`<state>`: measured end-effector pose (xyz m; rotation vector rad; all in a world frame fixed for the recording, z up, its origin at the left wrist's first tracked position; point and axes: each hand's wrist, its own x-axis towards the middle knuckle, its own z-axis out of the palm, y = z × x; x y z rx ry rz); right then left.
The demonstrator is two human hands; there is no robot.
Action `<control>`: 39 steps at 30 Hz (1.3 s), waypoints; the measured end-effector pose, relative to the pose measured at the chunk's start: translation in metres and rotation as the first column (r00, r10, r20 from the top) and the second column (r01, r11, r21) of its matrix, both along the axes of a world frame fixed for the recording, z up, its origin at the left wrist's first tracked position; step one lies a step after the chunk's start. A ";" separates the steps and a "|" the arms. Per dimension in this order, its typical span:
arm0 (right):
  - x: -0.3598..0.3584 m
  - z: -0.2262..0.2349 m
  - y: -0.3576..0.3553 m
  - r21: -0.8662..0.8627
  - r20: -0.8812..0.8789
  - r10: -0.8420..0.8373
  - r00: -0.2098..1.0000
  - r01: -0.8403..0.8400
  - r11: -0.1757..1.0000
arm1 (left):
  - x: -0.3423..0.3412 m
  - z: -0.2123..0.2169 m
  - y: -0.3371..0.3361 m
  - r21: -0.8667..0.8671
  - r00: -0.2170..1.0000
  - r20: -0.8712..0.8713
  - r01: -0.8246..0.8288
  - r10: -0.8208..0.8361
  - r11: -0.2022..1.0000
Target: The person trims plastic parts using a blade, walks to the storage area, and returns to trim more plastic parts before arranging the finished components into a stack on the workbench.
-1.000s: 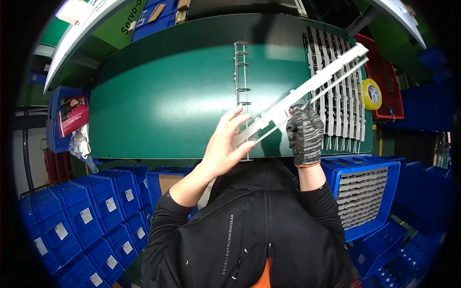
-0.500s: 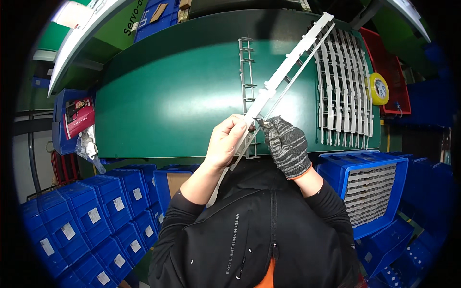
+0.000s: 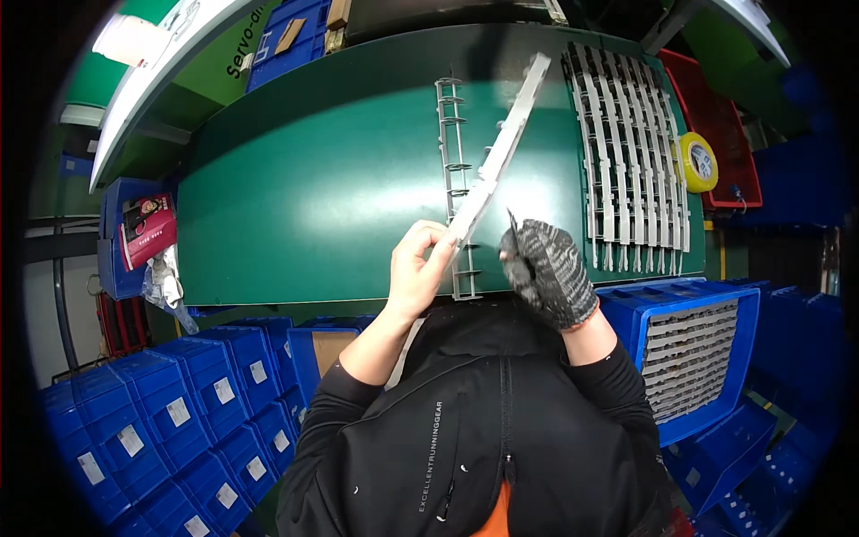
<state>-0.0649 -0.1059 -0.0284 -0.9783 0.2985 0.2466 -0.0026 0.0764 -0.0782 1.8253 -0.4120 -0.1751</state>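
Observation:
My bare left hand (image 3: 419, 268) grips the near end of a long grey plastic strip (image 3: 501, 148), which slants up and away over the green table (image 3: 313, 197). Just right of that end is my gloved right hand (image 3: 546, 268), closed in a fist with a thin dark tip sticking up from it; what it holds is too small to name. A grey comb-like strip (image 3: 454, 134) lies flat on the table under the held one.
Several grey strips (image 3: 631, 152) lie side by side at the table's right. Beside them are a yellow tape roll (image 3: 696, 161) and a red bin (image 3: 725, 125). A blue crate of strips (image 3: 698, 358) stands lower right. Small blue bins (image 3: 179, 412) stand lower left.
The held strip has swung from pointing far right to nearly upright. My right hand has slid down off it and now sits beside its near end.

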 end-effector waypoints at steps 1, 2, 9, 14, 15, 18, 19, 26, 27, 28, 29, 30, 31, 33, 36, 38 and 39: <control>0.003 -0.011 -0.002 -0.064 -0.042 -0.126 0.991 0.123 0.990 | 0.000 0.001 0.001 -0.126 0.989 -0.150 -0.002 -0.017 0.992; 0.004 -0.015 -0.004 -0.121 -0.088 -0.172 0.981 0.161 0.980 | 0.001 0.006 0.003 -0.255 0.917 -0.391 -0.032 -0.073 0.966; 0.017 -0.016 0.008 -0.135 0.052 -0.374 0.926 0.378 0.916 | 0.003 0.016 0.007 -0.531 0.600 -0.697 -0.063 -0.393 0.845; 0.022 -0.011 0.010 -0.069 0.003 -0.272 0.962 0.272 0.960 | 0.008 0.014 0.015 -0.530 0.515 -0.726 0.004 -0.456 0.848; 0.024 -0.009 0.011 -0.069 0.003 -0.272 0.962 0.272 0.960 | 0.007 0.016 0.015 -0.530 0.515 -0.726 0.004 -0.456 0.848; 0.032 0.006 0.009 -0.196 0.003 -0.244 0.970 0.240 0.951 | 0.001 0.023 0.016 -0.342 0.876 -0.384 0.160 -0.293 0.926; 0.034 0.006 0.008 -0.196 0.001 -0.249 0.969 0.244 0.950 | -0.002 0.029 0.015 -0.236 0.919 -0.294 0.195 -0.261 0.952; 0.051 0.015 0.019 -0.441 0.228 -0.122 0.966 0.214 0.872 | -0.007 0.029 0.018 -0.244 0.836 -0.528 0.020 -0.150 0.970; 0.051 0.012 0.016 -0.698 0.329 -0.033 0.944 0.266 0.665 | -0.006 0.029 0.021 -0.254 0.827 -0.544 0.001 -0.143 0.967; 0.048 0.009 0.012 -0.768 0.248 0.021 0.968 0.184 0.613 | -0.004 0.026 0.025 -0.284 0.823 -0.550 -0.028 -0.139 0.958; 0.040 0.004 0.009 -0.828 0.162 0.069 0.984 0.098 0.552 | -0.003 0.023 0.028 -0.313 0.820 -0.557 -0.058 -0.133 0.948; 0.031 -0.014 0.009 -0.839 0.376 0.169 0.911 0.257 0.480 | 0.001 0.023 0.027 -0.313 0.818 -0.561 -0.065 -0.129 0.947; 0.026 -0.005 0.015 -0.803 0.423 0.206 0.882 0.260 0.537 | 0.003 0.026 0.028 -0.309 0.763 -0.639 -0.141 -0.095 0.940; 0.020 -0.009 0.025 -0.932 0.313 0.387 0.867 0.202 0.300 | 0.006 0.028 0.030 -0.295 0.696 -0.715 -0.220 -0.062 0.930; 0.029 -0.017 0.036 -0.950 0.273 0.380 0.884 0.186 0.249 | 0.011 0.026 0.029 -0.262 0.662 -0.749 -0.243 -0.038 0.934; 0.031 -0.015 0.038 -0.961 0.208 0.404 0.891 0.110 0.252 | 0.012 0.026 0.029 -0.308 0.671 -0.737 -0.232 -0.077 0.923; 0.030 -0.017 0.038 -0.962 0.204 0.408 0.890 0.105 0.251 | 0.012 0.025 0.028 -0.309 0.669 -0.739 -0.238 -0.075 0.921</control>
